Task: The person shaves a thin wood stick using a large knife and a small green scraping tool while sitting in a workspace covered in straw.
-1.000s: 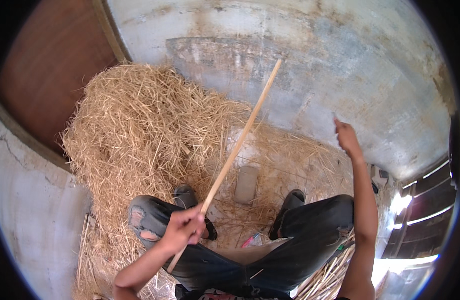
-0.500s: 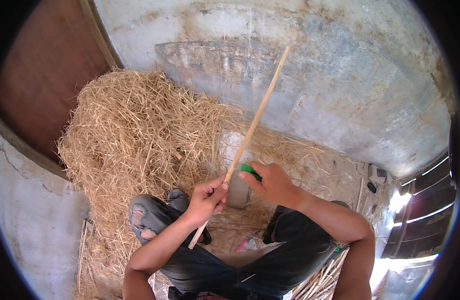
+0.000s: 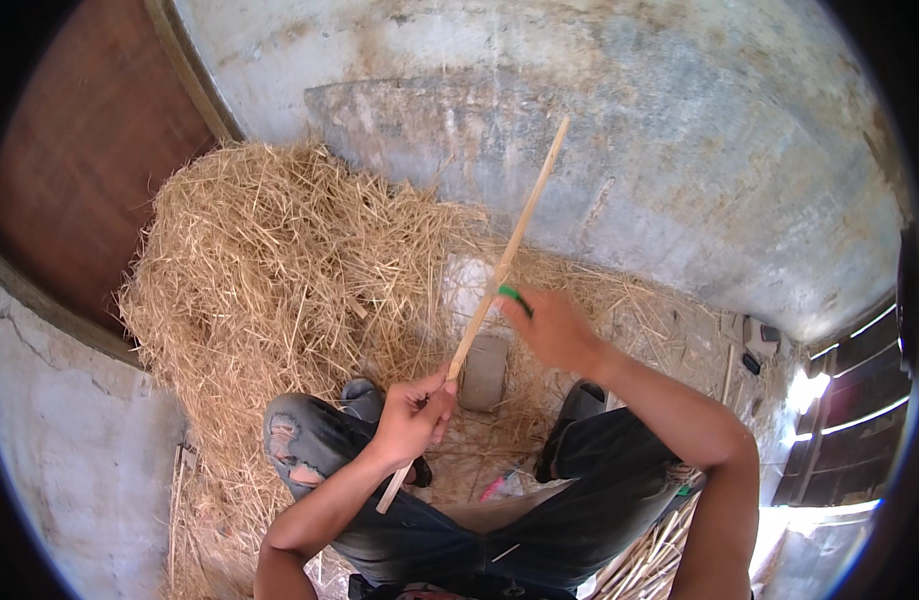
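Observation:
A long, pale bamboo strip (image 3: 529,215) slants from low between my knees up toward the wall. My left hand (image 3: 416,418) is closed round its lower part, leaving a short end sticking out below. Against the strip, above the left hand, my right hand (image 3: 555,330) grips a small green-handled knife (image 3: 517,298). Its blade is mostly hidden by the fingers and the strip. Both forearms reach in from the lower edge, over my dark trousers.
A large heap of curly shavings (image 3: 290,260) fills the left, beside a brown panel (image 3: 90,170). A grey block (image 3: 485,374) lies between my feet, near a pink wrapper (image 3: 496,488). Loose sticks (image 3: 648,560) lie under my right thigh. A stained wall (image 3: 700,160) stands ahead.
My right hand and the knife have moved up along the strip, away from my left hand. The strip's far tip has dropped slightly; my left hand still holds it.

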`<state>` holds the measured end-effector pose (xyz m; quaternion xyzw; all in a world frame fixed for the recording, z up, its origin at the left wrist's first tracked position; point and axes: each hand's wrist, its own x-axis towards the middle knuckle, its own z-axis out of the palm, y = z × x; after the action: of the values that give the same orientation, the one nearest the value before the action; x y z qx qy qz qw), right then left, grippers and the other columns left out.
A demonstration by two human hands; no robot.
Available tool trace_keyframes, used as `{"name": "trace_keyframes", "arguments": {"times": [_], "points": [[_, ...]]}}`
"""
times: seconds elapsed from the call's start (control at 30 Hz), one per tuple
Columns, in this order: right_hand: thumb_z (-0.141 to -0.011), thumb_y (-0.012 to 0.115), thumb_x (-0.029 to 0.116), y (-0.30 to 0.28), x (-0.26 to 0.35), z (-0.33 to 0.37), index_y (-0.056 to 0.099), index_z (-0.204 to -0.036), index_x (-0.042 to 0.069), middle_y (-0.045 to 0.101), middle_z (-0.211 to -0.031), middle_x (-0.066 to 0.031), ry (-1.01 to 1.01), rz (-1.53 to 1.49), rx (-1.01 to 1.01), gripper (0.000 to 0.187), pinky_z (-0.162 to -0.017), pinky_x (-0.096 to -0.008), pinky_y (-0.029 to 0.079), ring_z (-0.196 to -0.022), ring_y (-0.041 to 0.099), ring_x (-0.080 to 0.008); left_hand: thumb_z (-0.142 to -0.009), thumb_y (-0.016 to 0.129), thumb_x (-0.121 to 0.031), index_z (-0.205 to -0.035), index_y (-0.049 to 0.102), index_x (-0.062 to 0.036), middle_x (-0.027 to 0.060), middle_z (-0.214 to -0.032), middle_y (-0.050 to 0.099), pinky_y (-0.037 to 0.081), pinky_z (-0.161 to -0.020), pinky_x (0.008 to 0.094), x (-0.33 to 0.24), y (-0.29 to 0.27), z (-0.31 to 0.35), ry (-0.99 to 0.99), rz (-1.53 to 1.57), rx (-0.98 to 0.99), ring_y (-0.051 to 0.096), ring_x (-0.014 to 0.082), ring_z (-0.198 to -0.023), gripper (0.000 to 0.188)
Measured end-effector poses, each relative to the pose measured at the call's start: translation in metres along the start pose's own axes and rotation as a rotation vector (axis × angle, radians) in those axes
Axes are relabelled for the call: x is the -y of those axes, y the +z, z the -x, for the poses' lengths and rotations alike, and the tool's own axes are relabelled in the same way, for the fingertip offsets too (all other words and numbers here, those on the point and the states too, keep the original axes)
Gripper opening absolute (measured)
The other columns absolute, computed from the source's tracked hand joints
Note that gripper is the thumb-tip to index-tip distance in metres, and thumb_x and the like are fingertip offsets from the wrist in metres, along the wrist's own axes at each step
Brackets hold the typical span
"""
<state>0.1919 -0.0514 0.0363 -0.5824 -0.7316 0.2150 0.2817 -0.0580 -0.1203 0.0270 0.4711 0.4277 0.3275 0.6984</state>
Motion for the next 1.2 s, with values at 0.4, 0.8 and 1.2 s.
{"name": "trace_keyframes", "arguments": {"times": [0.4, 0.8, 1.2], "points": [[-0.103, 0.049, 0.045, -0.065, -0.120, -0.032, 0.064, -0.085, -0.005, 0.062, -0.069, -0.0218, 0.260, 0.172, -0.343, 0.055, -0.065, -0.0483, 0.046, -0.061, 0.058, -0.0351, -0.104, 0.055, -0.013, -0.145, 0.050, -0.0076, -0.0039, -0.068, 0.045, 0.035, -0.046, 0.0219, 0.020, -0.028, 0.090, -0.136, -0.058, 0.093, 0.042, 0.0036, -0.053, 0.042], [-0.098, 0.050, 0.056, -0.106, -0.135, 0.005, 0.066, -0.085, -0.010, 0.065, -0.091, -0.0321, 0.462, 0.213, -0.168, 0.069, -0.084, -0.0493, 0.047, -0.089, 0.063, -0.0452, -0.104, 0.051, -0.021, -0.140, 0.052, -0.0023, -0.0019, -0.064, 0.037, 0.027, -0.039, 0.0232, 0.002, -0.062, 0.123, -0.106, 0.177, -0.016, 0.034, 0.0072, -0.043, 0.040], [-0.100, 0.051, 0.048, -0.023, -0.004, 0.027, 0.067, -0.084, -0.001, 0.064, -0.075, -0.0255, 0.078, 0.136, 0.158, 0.054, -0.065, -0.0507, 0.048, -0.072, 0.064, -0.0414, -0.107, 0.046, -0.023, -0.146, 0.041, -0.0004, -0.0047, -0.068, 0.032, 0.023, -0.039, 0.0181, -0.007, -0.024, 0.020, -0.106, 0.516, 0.181, 0.027, 0.0033, -0.046, 0.045]]}}
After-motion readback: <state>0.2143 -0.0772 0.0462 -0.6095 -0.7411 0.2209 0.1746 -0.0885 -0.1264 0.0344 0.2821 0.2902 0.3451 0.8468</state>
